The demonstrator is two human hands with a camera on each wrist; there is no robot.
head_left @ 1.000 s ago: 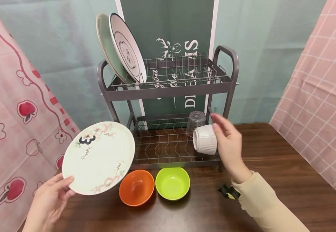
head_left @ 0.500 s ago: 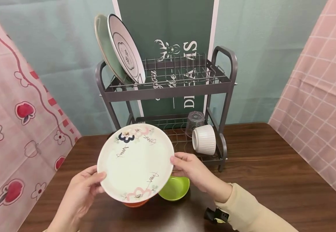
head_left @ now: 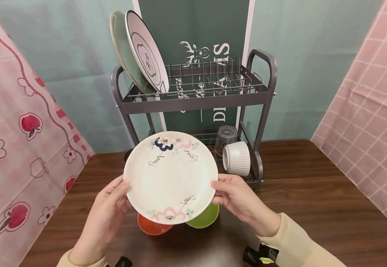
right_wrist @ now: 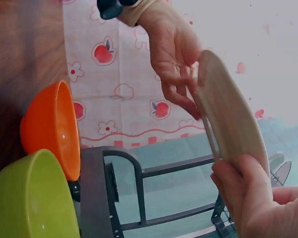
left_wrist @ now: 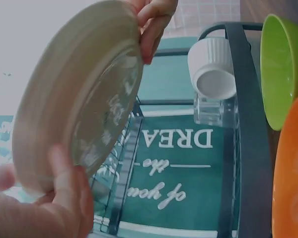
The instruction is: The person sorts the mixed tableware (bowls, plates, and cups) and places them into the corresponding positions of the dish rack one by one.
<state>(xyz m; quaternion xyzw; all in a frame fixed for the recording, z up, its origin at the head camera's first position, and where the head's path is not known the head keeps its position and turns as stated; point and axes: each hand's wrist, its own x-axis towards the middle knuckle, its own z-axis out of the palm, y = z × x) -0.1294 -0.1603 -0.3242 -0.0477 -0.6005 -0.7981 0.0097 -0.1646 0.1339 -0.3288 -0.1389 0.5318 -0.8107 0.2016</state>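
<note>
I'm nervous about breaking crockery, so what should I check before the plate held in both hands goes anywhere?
1. Left hand gripping the floral plate at its rim: ok.
2. Right hand gripping the opposite side: ok.
3. Floral plate clear of the orange bowl and lime-green bowl: ok, wrist views show a gap.
4. Black-rimmed plate and sage-green plate seated atop the dish rack: ok, both leaning left.
5. Ribbed white cup sitting level: not ok, it is tilted.
6. Floral plate dry: cannot tell.
</note>
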